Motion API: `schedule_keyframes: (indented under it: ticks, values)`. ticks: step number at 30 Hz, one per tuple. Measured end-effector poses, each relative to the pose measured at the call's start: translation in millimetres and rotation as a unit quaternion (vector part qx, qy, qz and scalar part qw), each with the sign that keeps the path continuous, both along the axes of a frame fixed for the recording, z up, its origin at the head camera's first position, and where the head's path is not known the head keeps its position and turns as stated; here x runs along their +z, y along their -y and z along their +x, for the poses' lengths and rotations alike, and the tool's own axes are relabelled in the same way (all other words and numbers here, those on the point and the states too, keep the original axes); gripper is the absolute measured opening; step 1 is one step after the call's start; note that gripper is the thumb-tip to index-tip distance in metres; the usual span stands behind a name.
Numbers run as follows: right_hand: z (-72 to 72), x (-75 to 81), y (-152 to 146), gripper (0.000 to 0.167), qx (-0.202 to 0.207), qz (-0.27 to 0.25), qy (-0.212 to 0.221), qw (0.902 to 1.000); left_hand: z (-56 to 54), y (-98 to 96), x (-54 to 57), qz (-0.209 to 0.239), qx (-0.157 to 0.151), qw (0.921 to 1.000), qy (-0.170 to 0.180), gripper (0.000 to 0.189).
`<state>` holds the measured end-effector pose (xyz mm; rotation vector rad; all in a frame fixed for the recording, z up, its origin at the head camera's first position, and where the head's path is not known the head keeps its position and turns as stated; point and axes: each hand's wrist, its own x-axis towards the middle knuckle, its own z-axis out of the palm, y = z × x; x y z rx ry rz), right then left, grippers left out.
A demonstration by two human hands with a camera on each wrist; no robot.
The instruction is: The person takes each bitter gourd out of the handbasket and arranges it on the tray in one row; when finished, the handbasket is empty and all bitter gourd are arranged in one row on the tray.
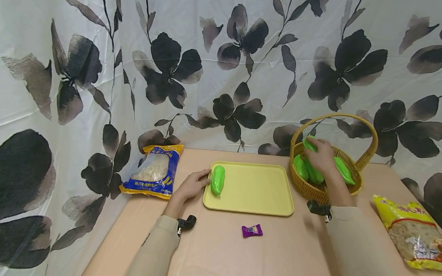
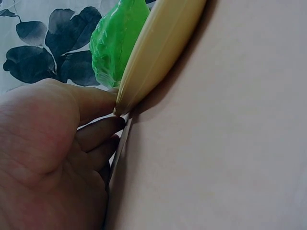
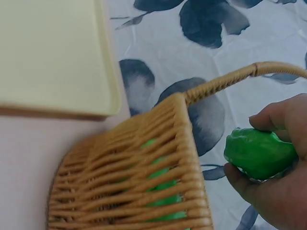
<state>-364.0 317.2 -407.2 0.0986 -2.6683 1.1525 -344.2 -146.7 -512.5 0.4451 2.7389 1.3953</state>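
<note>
My left hand (image 1: 193,184) holds the left rim of a pale yellow tray (image 1: 247,209), its fingertips at the edge in the left wrist view. On that tray, near its left end, lies a bright green, glossy, lumpy elongated packet (image 1: 217,179), its kind unclear. My right hand (image 1: 320,156) grips a similar green packet (image 3: 259,151) between thumb and fingers, above the wicker basket (image 1: 308,194) at the tray's right. Inside the basket lie several more green packets (image 1: 344,170), partly hidden by the right hand and forearm.
A blue-and-yellow bag (image 1: 153,172) lies left of the tray. A small purple wrapped candy (image 1: 252,231) sits in front of it. At the right edge lies a yellow snack bag (image 1: 418,236). The basket's tall handle (image 1: 373,142) arches over it; a floral curtain (image 1: 239,72) hangs behind.
</note>
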Motion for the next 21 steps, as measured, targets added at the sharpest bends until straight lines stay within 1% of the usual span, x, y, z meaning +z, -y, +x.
schedule_keyframes:
  ticks: [7, 14, 18, 21]
  values:
    - [18.7, 9.9, 10.2, 0.056, 0.004, -0.048, -0.033, 0.9983, -1.1, 0.0, 0.8, -0.003, 0.002, 1.0000, -0.002, 0.050]
    - [39.0, 21.6, 18.6, 0.054, 0.001, -0.090, -0.083, 0.9925, -1.6, -1.0, 1.3, -0.001, 0.004, 1.0000, 0.000, 0.050]
    - [51.7, 27.5, 24.0, 0.054, 0.004, -0.110, -0.096, 0.9892, -2.8, -1.5, 0.8, -0.003, 0.002, 1.0000, -0.003, 0.050]
    - [57.5, 29.2, 25.9, 0.053, 0.012, -0.123, -0.105, 0.9868, -3.7, -1.7, 0.4, -0.007, 0.002, 1.0000, -0.005, 0.051]
